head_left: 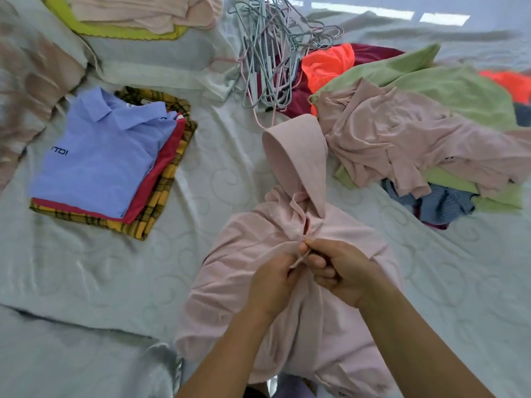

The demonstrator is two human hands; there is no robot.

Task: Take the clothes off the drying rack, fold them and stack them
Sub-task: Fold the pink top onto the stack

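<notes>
Hoodie (pixel 287 173), pink: laid flat mid-bed (pixel 86 282), toward the near edge, hood pointing away.
Left hand (pixel 275 280), right hand (pixel 339 271): fingers curled, pinching the drawstring (pixel 298 259) at the neck, probably tidying it before folding.
Stack (pixel 106 159): left side, finished.
Pile (pixel 402 133): right side, still unfolded.

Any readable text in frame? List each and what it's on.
"TDI": dark print on the folded blue polo shirt; anything before it is cut off at the fold.
White tag by its collar: too small to read.
Dark mark on the crumpled pink top: blurred, unreadable.
</notes>
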